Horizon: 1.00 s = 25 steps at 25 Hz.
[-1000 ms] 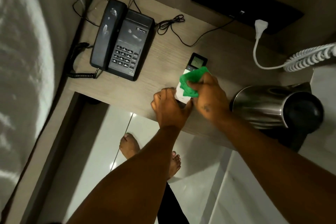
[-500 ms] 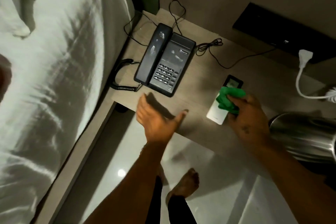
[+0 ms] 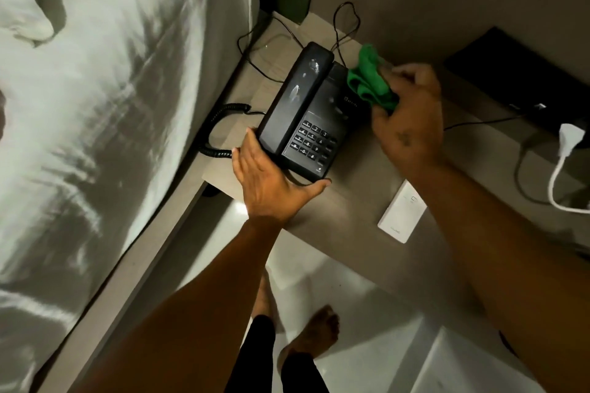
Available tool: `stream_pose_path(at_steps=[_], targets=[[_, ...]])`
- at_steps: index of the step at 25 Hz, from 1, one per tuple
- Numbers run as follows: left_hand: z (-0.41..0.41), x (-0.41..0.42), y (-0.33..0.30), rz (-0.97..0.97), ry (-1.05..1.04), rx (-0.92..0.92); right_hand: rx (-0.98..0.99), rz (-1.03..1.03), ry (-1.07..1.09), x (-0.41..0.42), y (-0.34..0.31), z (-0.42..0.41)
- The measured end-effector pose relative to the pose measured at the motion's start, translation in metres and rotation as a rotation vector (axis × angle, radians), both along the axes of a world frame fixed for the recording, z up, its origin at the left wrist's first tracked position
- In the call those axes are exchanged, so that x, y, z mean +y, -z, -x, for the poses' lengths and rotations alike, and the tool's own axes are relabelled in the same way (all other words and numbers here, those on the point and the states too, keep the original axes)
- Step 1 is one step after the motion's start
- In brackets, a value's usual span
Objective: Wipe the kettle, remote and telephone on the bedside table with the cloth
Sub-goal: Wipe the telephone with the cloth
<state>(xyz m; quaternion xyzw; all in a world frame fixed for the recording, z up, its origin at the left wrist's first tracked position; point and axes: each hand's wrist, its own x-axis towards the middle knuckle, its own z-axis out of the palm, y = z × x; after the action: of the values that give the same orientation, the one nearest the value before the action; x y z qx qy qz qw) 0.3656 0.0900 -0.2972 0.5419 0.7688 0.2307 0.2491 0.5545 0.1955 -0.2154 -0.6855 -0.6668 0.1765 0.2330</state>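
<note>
The left hand (image 3: 268, 188), released and flat, is bracing the telephone (image 3: 303, 115) at its near corner; the right hand (image 3: 412, 118) is clenching the cloth (image 3: 367, 80) on its far end; the telephone step is starting, and sweeping toward the keypad looks next; the remote (image 3: 402, 212) is lying on the surface (image 3: 351, 210) beneath the right forearm.

The wooden bedside table (image 3: 357, 201) carries a black telephone (image 3: 306, 124) near its back left corner. A white remote (image 3: 402, 212) lies at the front edge, right of the telephone; thin black cables (image 3: 255, 64) trail behind it.
</note>
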Motion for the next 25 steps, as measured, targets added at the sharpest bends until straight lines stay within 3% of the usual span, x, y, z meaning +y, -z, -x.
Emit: stream_pose_path(at_steps=[4,8,10,13,18,20,22,25], targets=[[0.000,0.001,0.007,-0.028,-0.022,0.041,-0.057,0.077,-0.133,0.035,0.017,0.020],[0.002,0.002,0.008,-0.030,-0.029,0.060,-0.075,0.152,-0.174,0.014,0.022,0.028],[0.002,0.002,0.007,-0.031,-0.028,0.043,-0.113,0.222,-0.331,-0.019,0.021,0.029],[0.004,0.002,0.009,0.001,-0.016,0.039,-0.321,0.172,-0.649,-0.037,0.017,0.014],[0.003,0.002,0.009,0.034,0.001,0.086,-0.200,0.128,-0.232,0.046,0.015,0.005],[0.002,0.003,0.008,0.033,0.002,0.100,-0.190,0.107,-0.221,0.044,0.015,0.018],[0.001,0.003,0.007,0.031,-0.003,0.103,-0.206,0.120,-0.347,0.008,0.017,0.029],[-0.001,0.003,0.006,0.041,-0.010,0.097,-0.317,0.106,-0.700,-0.045,0.016,0.025]])
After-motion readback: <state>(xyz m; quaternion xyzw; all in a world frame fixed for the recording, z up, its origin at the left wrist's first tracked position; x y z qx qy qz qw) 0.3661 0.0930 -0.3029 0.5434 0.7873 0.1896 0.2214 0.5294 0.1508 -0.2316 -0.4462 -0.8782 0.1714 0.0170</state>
